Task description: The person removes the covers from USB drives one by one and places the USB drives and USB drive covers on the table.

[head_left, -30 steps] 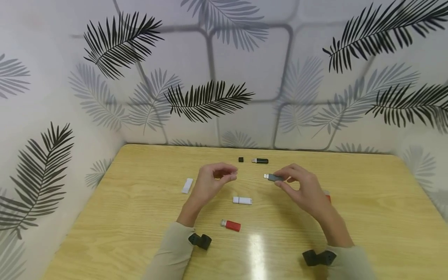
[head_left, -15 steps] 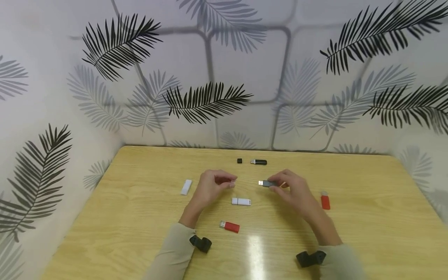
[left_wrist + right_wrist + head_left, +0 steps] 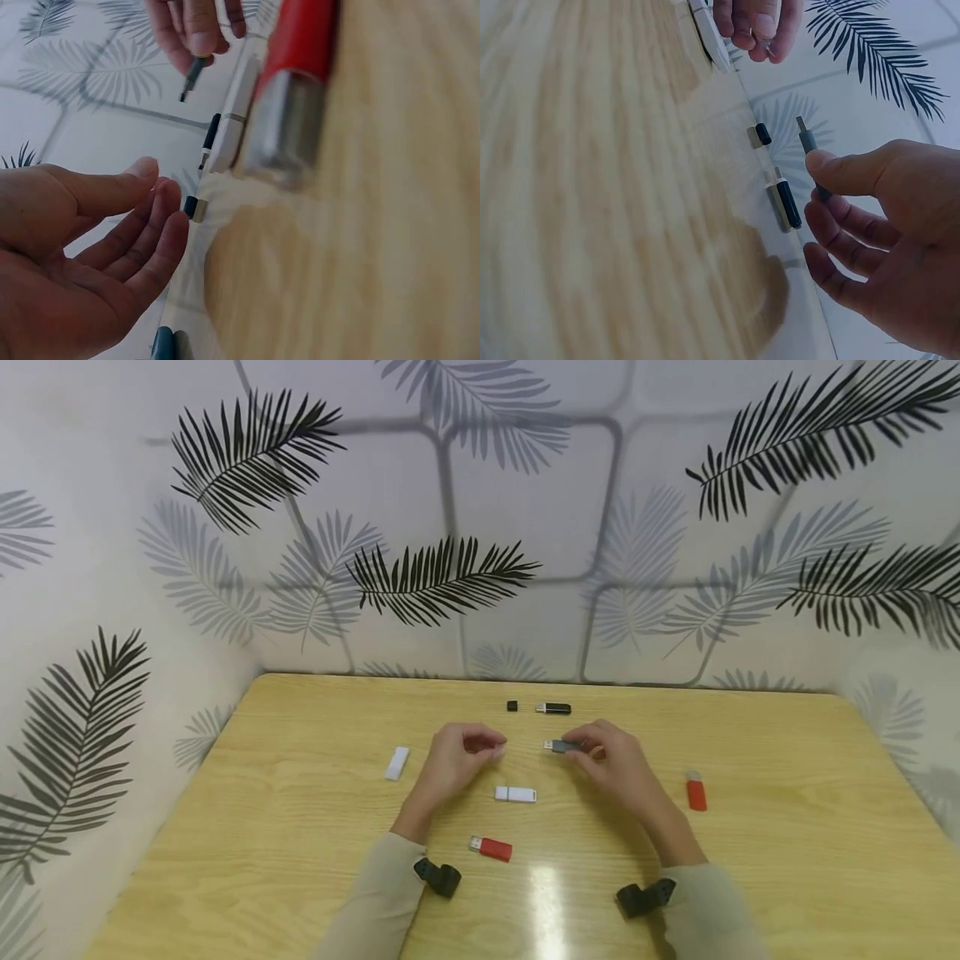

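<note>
My right hand pinches a grey USB stick between thumb and fingers, its bare metal plug pointing left. Facing it across a short gap, my left hand has thumb and fingertips together. Between them shows a small translucent piece, mostly hidden, in the right wrist view. Both hands are raised over the table. Behind them lie a black USB stick with its plug bare and a small black cap. A white USB stick lies in front, between the forearms.
A red USB stick lies nearer the front of the wooden table. Another red USB stick is to the right of my right hand. Left of my left hand lies a white stick. A patterned wall borders the table's back edge.
My right hand has moved left with the grey USB stick, closing the gap to my left hand and uncovering the red stick at right. My left hand has lowered slightly.
</note>
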### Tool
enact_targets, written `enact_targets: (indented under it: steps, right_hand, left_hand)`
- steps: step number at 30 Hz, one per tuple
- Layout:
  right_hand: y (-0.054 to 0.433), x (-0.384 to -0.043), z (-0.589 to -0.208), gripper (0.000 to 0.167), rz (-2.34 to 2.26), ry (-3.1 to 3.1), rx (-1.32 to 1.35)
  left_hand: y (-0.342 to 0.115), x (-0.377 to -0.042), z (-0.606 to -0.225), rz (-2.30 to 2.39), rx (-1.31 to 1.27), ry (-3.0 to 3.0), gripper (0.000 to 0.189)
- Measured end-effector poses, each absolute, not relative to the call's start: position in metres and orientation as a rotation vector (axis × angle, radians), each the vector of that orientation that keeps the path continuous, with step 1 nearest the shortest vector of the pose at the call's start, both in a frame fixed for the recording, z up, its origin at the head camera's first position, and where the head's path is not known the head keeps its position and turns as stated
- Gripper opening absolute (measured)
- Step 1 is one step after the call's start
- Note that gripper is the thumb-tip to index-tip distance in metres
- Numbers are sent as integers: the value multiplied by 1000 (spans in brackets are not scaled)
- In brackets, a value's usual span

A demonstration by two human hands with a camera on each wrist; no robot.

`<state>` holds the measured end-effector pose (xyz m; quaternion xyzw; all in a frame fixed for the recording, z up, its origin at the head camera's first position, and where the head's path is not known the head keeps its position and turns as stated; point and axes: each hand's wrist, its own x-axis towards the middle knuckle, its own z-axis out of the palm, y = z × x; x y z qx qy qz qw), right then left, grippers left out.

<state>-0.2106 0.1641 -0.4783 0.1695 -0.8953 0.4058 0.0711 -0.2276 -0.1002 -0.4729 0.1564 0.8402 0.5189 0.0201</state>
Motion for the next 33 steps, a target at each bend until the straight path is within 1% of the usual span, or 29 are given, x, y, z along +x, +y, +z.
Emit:
enact_targets:
  steps: [10,18,33]
  right_hand:
    - [161,-221,-485,17,1259,-2706,460]
    - [160,-232,-489,18,1253,-2734,407]
    - [157,-253,-490,18,1203,-2794,330]
  left_hand:
    - [-96,-239,-479,1604,385,2619,13]
    - [-87,-250,-473,1543,245,2575,11]
    - [-72,-267,-474,1387,319,2757,10]
